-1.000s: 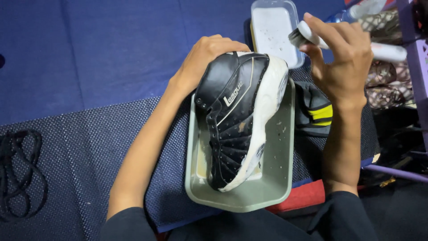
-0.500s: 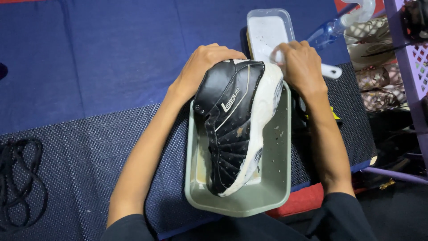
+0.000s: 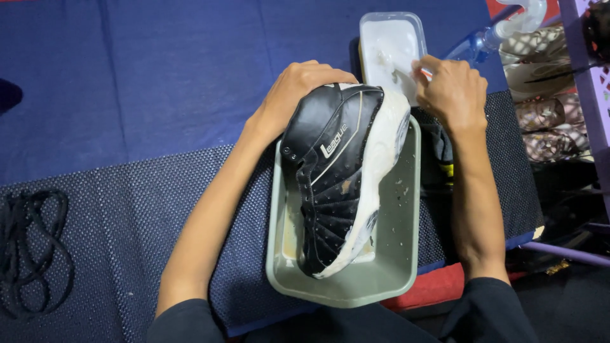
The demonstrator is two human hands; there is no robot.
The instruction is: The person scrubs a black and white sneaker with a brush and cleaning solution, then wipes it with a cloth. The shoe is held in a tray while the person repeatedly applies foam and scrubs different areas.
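- Left hand [image 3: 293,95] grips the heel of a black and white shoe [image 3: 340,178], fingers curled around it
- Shoe sits tilted in a grey basin [image 3: 406,254]
- Right hand [image 3: 452,92] fingers pinched over a white-filled tub [image 3: 387,44]; whatever they hold is hidden

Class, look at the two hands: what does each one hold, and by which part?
The left hand grips the black-and-white sports shoe at its upper end. The right hand reaches into the clear plastic tub; what it holds cannot be told.
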